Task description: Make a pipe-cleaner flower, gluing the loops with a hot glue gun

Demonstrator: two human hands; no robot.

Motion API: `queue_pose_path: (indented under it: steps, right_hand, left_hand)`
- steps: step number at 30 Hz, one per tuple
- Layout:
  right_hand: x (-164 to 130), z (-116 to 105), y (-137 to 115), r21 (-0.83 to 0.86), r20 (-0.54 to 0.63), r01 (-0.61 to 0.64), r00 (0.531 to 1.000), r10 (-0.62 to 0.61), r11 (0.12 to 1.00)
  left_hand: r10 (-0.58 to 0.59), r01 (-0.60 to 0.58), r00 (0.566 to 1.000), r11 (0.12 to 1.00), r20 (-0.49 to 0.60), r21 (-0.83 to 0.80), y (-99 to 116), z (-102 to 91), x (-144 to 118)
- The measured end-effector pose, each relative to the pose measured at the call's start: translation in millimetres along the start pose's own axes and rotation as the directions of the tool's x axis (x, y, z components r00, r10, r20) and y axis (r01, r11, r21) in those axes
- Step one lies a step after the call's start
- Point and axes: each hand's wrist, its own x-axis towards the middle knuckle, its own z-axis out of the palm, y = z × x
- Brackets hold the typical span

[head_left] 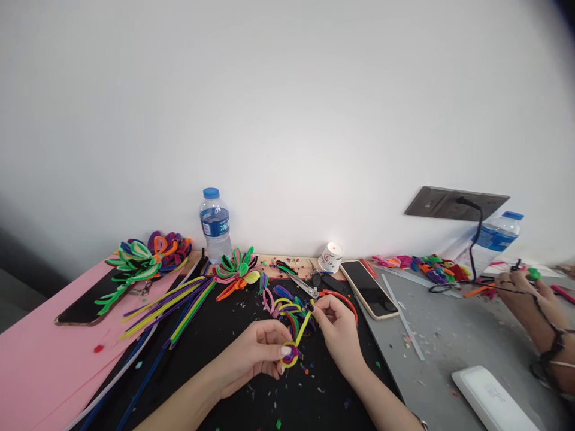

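Observation:
Over the black mat (pixel 233 383), my left hand (pixel 263 350) pinches a small coil of pipe cleaner (pixel 291 355), yellow on the outside with purple and red inside. A yellow strand runs up from the coil to my right hand (pixel 336 329), whose thumb and index finger close on its far end. Just behind both hands lies a heap of bent pipe cleaners (pixel 287 306) in pink, purple, green and yellow. Scissors (pixel 300 284) lie beyond that heap. Bundled straight pipe cleaners (pixel 173 311) in yellow, purple and green rest to the left.
A water bottle (pixel 215 227) and a paper cup (pixel 331 257) stand by the wall. Pipe-cleaner flowers (pixel 144 263) and a dark phone (pixel 85 302) lie left. To the right are a cream-edged phone (pixel 371 290), a white device (pixel 492 398) and another person's hand (pixel 523 299).

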Motion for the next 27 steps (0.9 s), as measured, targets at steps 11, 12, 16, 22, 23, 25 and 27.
queue_pose_path:
  steps: [11,12,16,22,23,25,27]
  right_hand:
    - [0.9,-0.3,7.7,-0.301,0.019,0.194,0.98,-0.198,0.934]
    - [0.9,-0.1,8.2,-0.31,0.02,0.208,0.977,-0.212,0.928]
    - [1.2,0.0,9.3,-0.338,0.024,0.248,0.967,-0.255,0.908]
    - [2.4,-2.1,11.1,-0.382,0.041,0.303,0.949,-0.312,0.873]
    - [2.5,-2.2,11.4,-0.389,0.044,0.308,0.947,-0.317,0.868]
    - [2.5,-2.0,12.1,-0.399,0.046,0.312,0.946,-0.321,0.862]
    - [2.8,-1.6,12.9,-0.405,0.045,0.312,0.946,-0.322,0.86]
  left_hand:
    - [-0.008,0.008,1.0,1.0,0.006,0.011,0.8,-0.9,-0.9]
    - [-0.009,0.009,1.0,1.0,0.007,0.01,1.0,-1.0,-1.1]
    - [-0.006,0.006,1.0,1.0,0.015,0.007,1.4,-1.8,-1.2]
    - [-0.005,0.005,1.0,1.0,0.03,0.019,-0.5,-3.8,-0.8]
    - [-0.005,0.005,1.0,1.0,0.03,0.021,-0.9,-4.2,-0.7]
    - [-0.004,0.004,1.0,1.0,0.022,0.023,-1.4,-4.9,-0.1]
    - [-0.002,0.002,1.0,1.0,0.008,0.022,-1.3,-5.2,0.6]
